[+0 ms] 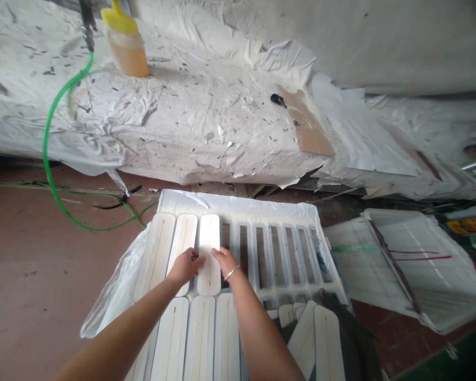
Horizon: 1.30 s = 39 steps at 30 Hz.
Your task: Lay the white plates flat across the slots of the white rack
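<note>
A white slatted rack lies on a plastic-wrapped stand below me. Three white rounded slats lie side by side on its left part. My left hand and my right hand grip the third slat from either side, fingers on its edges. A metal bracelet circles my right wrist. More white slats lie in a row nearer to me, and loose ones are stacked at the lower right.
A long bench covered in crumpled, speckled white sheeting runs across the top. On it stand a glue bottle with a yellow cap and a cardboard piece. A green hose trails onto the red floor. White panels lie at right.
</note>
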{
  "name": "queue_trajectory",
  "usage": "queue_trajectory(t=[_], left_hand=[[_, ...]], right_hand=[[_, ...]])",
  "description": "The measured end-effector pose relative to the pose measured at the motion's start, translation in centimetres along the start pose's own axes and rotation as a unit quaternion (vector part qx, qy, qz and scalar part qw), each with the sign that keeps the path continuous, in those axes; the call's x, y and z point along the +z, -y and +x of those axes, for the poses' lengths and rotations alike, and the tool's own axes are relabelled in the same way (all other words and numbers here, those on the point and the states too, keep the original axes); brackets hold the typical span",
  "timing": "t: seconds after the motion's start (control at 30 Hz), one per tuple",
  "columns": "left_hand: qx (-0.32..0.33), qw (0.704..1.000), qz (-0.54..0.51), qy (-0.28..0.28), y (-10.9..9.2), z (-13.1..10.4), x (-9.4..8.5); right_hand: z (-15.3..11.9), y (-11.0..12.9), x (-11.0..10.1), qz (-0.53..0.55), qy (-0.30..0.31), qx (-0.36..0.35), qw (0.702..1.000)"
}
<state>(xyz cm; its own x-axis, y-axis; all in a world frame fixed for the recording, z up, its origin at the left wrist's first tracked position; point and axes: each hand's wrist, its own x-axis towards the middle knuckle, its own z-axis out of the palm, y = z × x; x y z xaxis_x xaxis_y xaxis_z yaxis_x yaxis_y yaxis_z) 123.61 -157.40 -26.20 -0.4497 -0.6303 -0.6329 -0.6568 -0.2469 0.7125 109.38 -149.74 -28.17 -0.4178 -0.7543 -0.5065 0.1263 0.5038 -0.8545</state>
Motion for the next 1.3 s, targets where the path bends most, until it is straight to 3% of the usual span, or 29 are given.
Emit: queue_trajectory(t=[0.07,0.23,0.37,0.47,0.6,0.8,1.07,1.3], left_hand=[[-0.004,0.999,0.040,-0.023,-0.2,-0.2,0.1],[-0.016,0.998,0.060,0.033,0.4,0.2,0.0],[-0.014,0.997,0.075,0.027,0.6,0.3,-0.6],[-0.022,0.995,0.101,0.012,0.2,0.2,-1.0],[-0.036,0.992,0.122,0.008,-0.3,0.1,-1.0],[-0.046,0.991,0.122,0.042,-0.7,0.0,-0.2],[-0.011,0.987,0.159,0.007,-0.4,-0.2,-0.5],[-0.005,0.988,0.157,-0.010,0.3,-0.4,0.3]], right_hand=[[0.1,-0.3,0.2,-0.001,0.010,0.006,1.000],[0.6,0.3,0.8,-0.104,0.006,0.032,0.994],[0.8,1.8,0.3,-0.269,-0.027,0.045,0.962],[0.7,2.5,0.0,-0.338,-0.010,0.056,0.940],[0.5,2.1,-0.3,-0.357,0.024,0.075,0.931],[0.0,1.9,-0.8,-0.387,0.007,0.085,0.918],[-0.3,3.2,-0.5,-0.430,0.010,0.074,0.900],[-0.8,2.1,-0.4,-0.421,-0.018,0.061,0.905]])
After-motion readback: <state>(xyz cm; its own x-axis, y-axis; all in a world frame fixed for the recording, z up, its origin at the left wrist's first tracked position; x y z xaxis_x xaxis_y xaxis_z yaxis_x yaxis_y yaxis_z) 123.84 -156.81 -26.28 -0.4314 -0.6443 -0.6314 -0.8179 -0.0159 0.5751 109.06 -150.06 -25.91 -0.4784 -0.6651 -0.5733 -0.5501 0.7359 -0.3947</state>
